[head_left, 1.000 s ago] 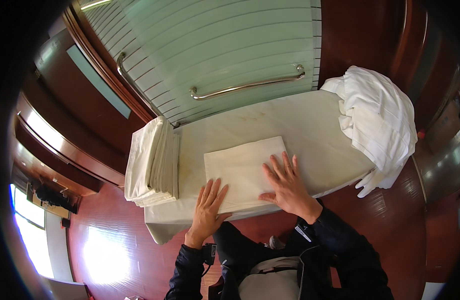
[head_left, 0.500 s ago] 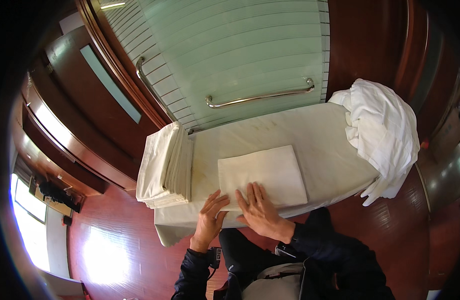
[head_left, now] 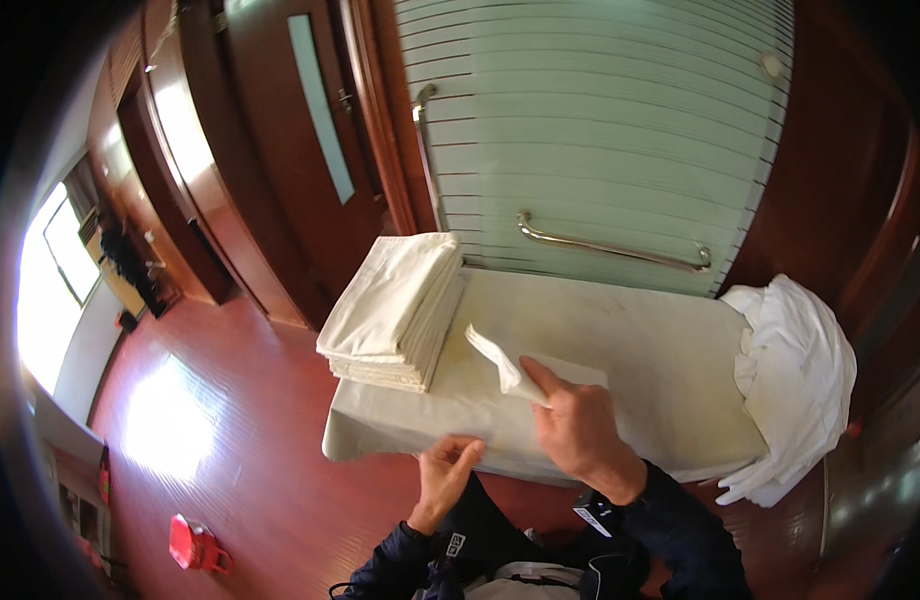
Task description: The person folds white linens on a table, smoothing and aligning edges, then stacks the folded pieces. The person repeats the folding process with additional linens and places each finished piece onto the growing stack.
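Note:
My right hand (head_left: 583, 425) grips a folded white cloth (head_left: 504, 368) and holds it above the table; the hand covers much of it, and one layered end points up to the left. My left hand (head_left: 445, 478) is at the table's front edge, apart from that cloth. Its fingers are curled with the thumb close against them, and I see nothing in them. A tall stack of folded white cloths (head_left: 390, 300) stands on the left end of the table, to the left of both hands.
A white sheet covers the long table (head_left: 670, 400). On its right end a loose heap of white cloth (head_left: 800, 380) hangs over the edge. Behind stands a frosted glass panel (head_left: 600, 130) with a metal handrail (head_left: 610, 247). A red stool (head_left: 198, 545) is on the floor at left.
The folded cloth, flat under both hands before, is now lifted in my right hand. My left hand has come off it. The view has swung left.

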Action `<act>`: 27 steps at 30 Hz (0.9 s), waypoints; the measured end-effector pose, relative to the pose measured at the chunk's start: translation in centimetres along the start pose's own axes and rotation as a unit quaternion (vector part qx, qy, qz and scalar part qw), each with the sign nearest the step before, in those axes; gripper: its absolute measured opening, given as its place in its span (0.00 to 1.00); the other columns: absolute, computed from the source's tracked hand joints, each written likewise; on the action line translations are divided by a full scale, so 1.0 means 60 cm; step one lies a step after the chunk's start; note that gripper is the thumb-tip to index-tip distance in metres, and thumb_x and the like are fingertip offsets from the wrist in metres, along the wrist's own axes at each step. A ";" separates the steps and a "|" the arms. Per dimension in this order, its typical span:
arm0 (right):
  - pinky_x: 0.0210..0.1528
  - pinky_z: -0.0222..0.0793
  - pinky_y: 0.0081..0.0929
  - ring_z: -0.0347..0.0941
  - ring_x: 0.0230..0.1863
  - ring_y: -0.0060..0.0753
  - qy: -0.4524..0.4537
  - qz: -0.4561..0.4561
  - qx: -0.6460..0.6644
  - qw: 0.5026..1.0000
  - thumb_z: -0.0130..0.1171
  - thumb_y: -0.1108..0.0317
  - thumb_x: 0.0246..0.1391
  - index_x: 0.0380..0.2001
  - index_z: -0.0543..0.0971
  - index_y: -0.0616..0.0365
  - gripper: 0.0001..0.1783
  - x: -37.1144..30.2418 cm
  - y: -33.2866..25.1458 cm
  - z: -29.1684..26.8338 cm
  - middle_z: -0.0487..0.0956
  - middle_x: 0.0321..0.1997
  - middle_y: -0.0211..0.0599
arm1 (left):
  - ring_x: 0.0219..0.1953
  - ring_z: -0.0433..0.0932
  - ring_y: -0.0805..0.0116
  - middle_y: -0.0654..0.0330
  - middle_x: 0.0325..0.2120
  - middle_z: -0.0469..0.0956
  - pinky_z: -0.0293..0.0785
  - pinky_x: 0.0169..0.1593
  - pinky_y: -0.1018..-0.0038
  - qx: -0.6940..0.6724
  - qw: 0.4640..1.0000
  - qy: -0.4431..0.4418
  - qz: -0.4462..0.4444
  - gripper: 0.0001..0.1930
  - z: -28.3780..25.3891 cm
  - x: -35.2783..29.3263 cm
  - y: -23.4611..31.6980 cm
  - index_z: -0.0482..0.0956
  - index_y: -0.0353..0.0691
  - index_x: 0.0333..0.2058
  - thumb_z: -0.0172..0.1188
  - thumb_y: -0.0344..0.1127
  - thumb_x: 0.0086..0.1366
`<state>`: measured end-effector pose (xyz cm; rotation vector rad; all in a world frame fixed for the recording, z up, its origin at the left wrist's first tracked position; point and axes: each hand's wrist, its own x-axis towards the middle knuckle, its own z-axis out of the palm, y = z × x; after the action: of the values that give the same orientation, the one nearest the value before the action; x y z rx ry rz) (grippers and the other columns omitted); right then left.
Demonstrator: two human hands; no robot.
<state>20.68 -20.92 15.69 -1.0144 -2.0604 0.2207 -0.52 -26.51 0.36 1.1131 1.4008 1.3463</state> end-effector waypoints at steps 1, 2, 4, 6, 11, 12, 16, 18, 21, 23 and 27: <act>0.33 0.77 0.44 0.81 0.31 0.61 -0.021 0.038 0.044 0.998 0.58 0.75 0.58 0.55 0.80 0.60 0.21 0.011 -0.017 -0.018 0.83 0.31 0.54 | 0.38 0.84 0.69 0.54 0.37 0.86 0.83 0.47 0.71 -0.050 0.996 -0.062 -0.039 0.12 -0.001 -0.012 -0.010 0.84 0.29 0.44 0.69 0.34 0.69; 0.33 0.76 0.42 0.81 0.31 0.60 -0.010 0.040 0.095 0.995 0.58 0.73 0.60 0.54 0.80 0.61 0.19 0.029 -0.033 -0.026 0.83 0.31 0.55 | 0.42 0.84 0.68 0.53 0.41 0.86 0.82 0.50 0.69 -0.069 0.983 -0.111 -0.126 0.14 -0.001 -0.022 -0.016 0.82 0.28 0.48 0.67 0.34 0.70; 0.33 0.76 0.39 0.82 0.31 0.56 0.036 0.021 0.202 0.978 0.59 0.69 0.64 0.53 0.81 0.62 0.16 0.064 -0.062 -0.033 0.82 0.30 0.56 | 0.48 0.83 0.66 0.53 0.47 0.83 0.80 0.55 0.67 -0.206 0.964 -0.143 -0.084 0.18 0.006 -0.037 -0.020 0.77 0.28 0.54 0.65 0.33 0.71; 0.30 0.70 0.30 0.76 0.25 0.31 0.048 0.036 0.280 0.958 0.59 0.64 0.69 0.44 0.82 0.64 0.13 0.099 -0.083 -0.029 0.79 0.24 0.42 | 0.54 0.81 0.65 0.52 0.52 0.81 0.78 0.60 0.64 -0.303 0.941 -0.141 -0.041 0.21 -0.003 -0.033 -0.007 0.72 0.29 0.59 0.63 0.31 0.72; 0.28 0.62 0.24 0.63 0.26 0.13 0.097 0.070 0.481 0.869 0.59 0.63 0.69 0.32 0.80 0.65 0.16 0.225 -0.104 0.048 0.72 0.22 0.20 | 0.37 0.83 0.67 0.56 0.43 0.84 0.81 0.43 0.70 -0.362 0.929 0.079 0.028 0.15 -0.096 0.011 0.086 0.75 0.31 0.54 0.62 0.30 0.72; 0.27 0.61 0.24 0.63 0.26 0.13 0.111 0.057 0.502 0.856 0.58 0.63 0.69 0.30 0.79 0.65 0.16 0.264 -0.102 0.069 0.72 0.22 0.21 | 0.51 0.84 0.60 0.53 0.53 0.82 0.82 0.57 0.60 -0.320 0.943 0.043 0.077 0.16 -0.136 0.038 0.119 0.71 0.35 0.58 0.57 0.32 0.76; 0.24 0.60 0.25 0.64 0.21 0.16 0.150 0.079 0.537 0.826 0.60 0.65 0.64 0.25 0.77 0.62 0.14 0.409 -0.057 0.167 0.73 0.20 0.22 | 0.41 0.86 0.65 0.58 0.43 0.84 0.86 0.46 0.64 -0.324 0.923 0.068 0.193 0.15 -0.218 0.135 0.222 0.73 0.36 0.57 0.59 0.28 0.74; 0.23 0.60 0.26 0.65 0.20 0.17 0.138 0.107 0.513 0.840 0.63 0.66 0.60 0.24 0.77 0.61 0.13 0.455 -0.003 0.230 0.73 0.20 0.23 | 0.38 0.85 0.67 0.58 0.42 0.83 0.86 0.39 0.69 -0.303 0.932 0.111 0.167 0.15 -0.220 0.184 0.231 0.73 0.38 0.56 0.59 0.28 0.73; 0.23 0.69 0.33 0.72 0.21 0.23 0.068 0.238 0.385 0.889 0.70 0.66 0.46 0.23 0.78 0.62 0.12 0.474 0.100 0.339 0.77 0.19 0.31 | 0.34 0.83 0.71 0.61 0.42 0.82 0.83 0.31 0.78 -0.259 0.950 0.155 0.079 0.15 -0.221 0.229 0.199 0.75 0.40 0.55 0.62 0.28 0.71; 0.27 0.73 0.41 0.76 0.21 0.34 0.062 0.227 0.310 0.921 0.72 0.63 0.43 0.22 0.80 0.65 0.15 0.438 0.160 0.397 0.81 0.21 0.40 | 0.33 0.83 0.73 0.62 0.42 0.82 0.83 0.33 0.79 -0.245 0.949 0.194 -0.050 0.16 -0.212 0.235 0.163 0.76 0.41 0.54 0.65 0.29 0.69; 0.28 0.72 0.43 0.79 0.22 0.40 0.054 0.186 0.251 0.949 0.70 0.62 0.44 0.22 0.81 0.67 0.16 0.454 0.207 0.416 0.82 0.22 0.45 | 0.33 0.83 0.74 0.62 0.41 0.83 0.83 0.32 0.80 -0.264 0.949 0.169 0.028 0.15 -0.222 0.249 0.138 0.75 0.40 0.53 0.64 0.30 0.70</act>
<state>0.18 11.67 9.57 -1.0479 -1.5777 0.8209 -16.51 -14.73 8.99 0.5854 1.1347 1.8784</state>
